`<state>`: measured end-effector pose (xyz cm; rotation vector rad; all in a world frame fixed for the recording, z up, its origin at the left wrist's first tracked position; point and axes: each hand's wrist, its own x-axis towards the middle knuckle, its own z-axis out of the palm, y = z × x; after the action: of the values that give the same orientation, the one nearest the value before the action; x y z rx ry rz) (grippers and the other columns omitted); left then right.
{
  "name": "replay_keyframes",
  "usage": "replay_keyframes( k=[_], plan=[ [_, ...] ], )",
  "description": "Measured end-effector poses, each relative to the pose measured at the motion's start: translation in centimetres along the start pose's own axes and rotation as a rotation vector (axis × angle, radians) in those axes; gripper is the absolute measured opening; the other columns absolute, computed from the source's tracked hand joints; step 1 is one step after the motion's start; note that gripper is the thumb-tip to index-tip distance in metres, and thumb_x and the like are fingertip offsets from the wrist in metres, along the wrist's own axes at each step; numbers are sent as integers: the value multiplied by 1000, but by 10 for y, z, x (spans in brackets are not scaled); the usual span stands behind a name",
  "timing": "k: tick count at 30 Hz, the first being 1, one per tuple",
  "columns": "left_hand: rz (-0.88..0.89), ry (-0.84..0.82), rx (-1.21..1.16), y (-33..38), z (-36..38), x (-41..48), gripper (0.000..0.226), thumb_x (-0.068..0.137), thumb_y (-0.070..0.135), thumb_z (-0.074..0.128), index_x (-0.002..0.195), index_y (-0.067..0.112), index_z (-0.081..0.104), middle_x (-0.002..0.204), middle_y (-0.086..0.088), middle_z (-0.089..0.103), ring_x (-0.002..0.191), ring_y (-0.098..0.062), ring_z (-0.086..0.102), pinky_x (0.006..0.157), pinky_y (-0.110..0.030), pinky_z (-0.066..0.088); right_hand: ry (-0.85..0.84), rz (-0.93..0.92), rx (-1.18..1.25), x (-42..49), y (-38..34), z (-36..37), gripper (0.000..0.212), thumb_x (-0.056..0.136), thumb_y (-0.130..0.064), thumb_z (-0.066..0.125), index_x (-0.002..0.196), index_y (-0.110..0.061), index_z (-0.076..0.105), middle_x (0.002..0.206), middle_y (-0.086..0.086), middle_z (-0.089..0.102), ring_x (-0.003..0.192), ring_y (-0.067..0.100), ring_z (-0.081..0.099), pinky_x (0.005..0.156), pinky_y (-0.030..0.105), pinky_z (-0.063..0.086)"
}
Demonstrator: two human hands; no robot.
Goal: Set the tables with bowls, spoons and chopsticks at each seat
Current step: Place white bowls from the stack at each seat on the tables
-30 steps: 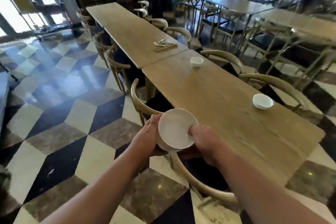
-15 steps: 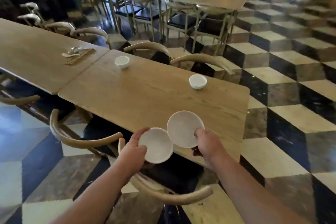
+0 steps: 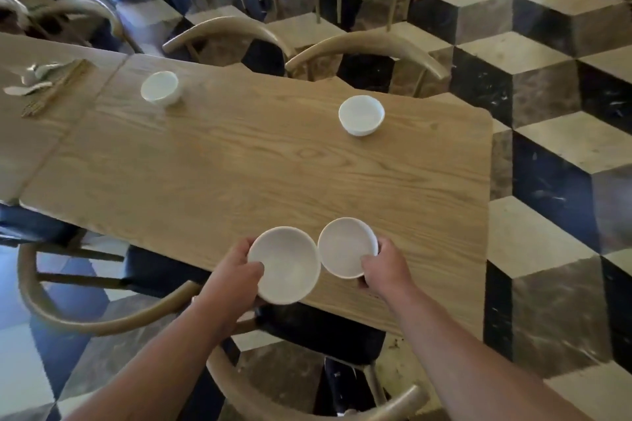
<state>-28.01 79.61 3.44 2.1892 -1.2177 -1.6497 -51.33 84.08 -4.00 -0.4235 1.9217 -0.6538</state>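
Spreading over the right and far sides, the checked floor [image 3: 547,44] leaves open room past the right end of the wooden desk [image 3: 256,164]. A second desk [image 3: 41,140] butts against its left end. Two curved-back chairs [image 3: 232,27] stand tucked at the far edge, and another chair [image 3: 102,321] sits at the near edge on the left. A fourth chair [image 3: 393,400] is right below the arms. The middle of the desk is bare wood.

Both forearms reach forward from the bottom to the near edge. The left hand [image 3: 236,273] holds the left bowl [image 3: 287,267], its grip narrow, thumb over the rim and fingers underneath; this bowl overhangs the near edge. The right hand [image 3: 386,270] grips the right bowl [image 3: 345,246] the same way above the desk, just inside that edge. The two rims are touching or nearly so.

A far-right bowl [image 3: 361,114] and a far-left bowl [image 3: 160,87] stand upright near the far edge, well apart. Spoons [image 3: 34,77] and chopsticks [image 3: 54,89] lie together on the second desk.
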Motion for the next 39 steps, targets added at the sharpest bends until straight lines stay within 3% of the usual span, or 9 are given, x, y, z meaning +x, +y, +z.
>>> replay_keyframes(
  k=[8, 12, 16, 19, 21, 24, 27, 36, 39],
  plan=[
    [-12, -38, -32, 21, -3, 31, 45, 104, 5, 45, 135, 37, 53, 123, -4, 57, 107, -33, 65, 84, -52, 66, 81, 24, 26, 25, 8, 6, 31, 93, 1, 57, 119, -15, 61, 101, 4, 67, 66, 26, 67, 62, 47, 64],
    [25, -96, -81, 32, -10, 45, 43, 104, 1, 44, 127, 36, 56, 124, -2, 58, 110, -30, 63, 80, -46, 66, 95, 56, 52, 29, 14, 11, 26, 98, -5, 68, 121, -13, 62, 102, 4, 66, 70, 21, 68, 69, 49, 67],
    [59, -175, -118, 33, -23, 59, 45, 102, -1, 43, 126, 32, 59, 125, -5, 60, 112, -30, 64, 79, -45, 67, 124, 105, 44, 21, 11, 23, 26, 98, -13, 70, 123, -10, 65, 119, 13, 71, 87, 30, 74, 76, 49, 67],
    [84, -236, -144, 30, -46, 74, 45, 100, -2, 43, 128, 28, 61, 128, -7, 60, 114, -31, 64, 84, -52, 67, 338, 17, -224, -1, -2, 33, 49, 98, -24, 66, 145, -15, 56, 135, 9, 63, 112, 32, 67, 89, 39, 54],
    [92, -272, -153, 31, -69, 84, 42, 99, -2, 43, 119, 30, 62, 128, -7, 59, 113, -31, 63, 86, -55, 66, 456, -83, -264, -22, -20, 46, 46, 99, -27, 62, 144, -19, 58, 130, 7, 65, 111, 29, 65, 90, 39, 52],
    [105, -318, -165, 29, -114, 103, 44, 98, 0, 43, 125, 29, 61, 129, -7, 60, 114, -30, 63, 80, -47, 68, 217, -90, -25, -53, -66, 98, 24, 108, -34, 56, 126, -23, 67, 111, 5, 72, 80, 23, 69, 73, 41, 59],
    [126, -334, -179, 24, -164, 124, 44, 99, 0, 44, 130, 25, 62, 129, -8, 62, 114, -29, 65, 75, -42, 67, -84, -35, 223, -63, -106, 177, 29, 109, -40, 58, 129, -21, 65, 118, 10, 70, 70, 24, 70, 65, 39, 63],
    [48, -285, -309, -19, -317, 206, 34, 103, 15, 51, 129, 31, 66, 129, -9, 68, 116, -33, 70, 85, -40, 65, -105, -35, 161, -32, -175, 385, 35, 104, -9, 58, 139, -11, 60, 124, 19, 66, 99, 37, 72, 53, 34, 62],
    [6, -233, -411, -37, -351, 239, 26, 105, 19, 58, 129, 28, 63, 127, -13, 72, 109, -38, 76, 88, -45, 63, -117, -34, 118, -25, -192, 425, 25, 103, -7, 59, 124, -21, 57, 108, 10, 64, 102, 42, 73, 72, 51, 68]
  ],
)
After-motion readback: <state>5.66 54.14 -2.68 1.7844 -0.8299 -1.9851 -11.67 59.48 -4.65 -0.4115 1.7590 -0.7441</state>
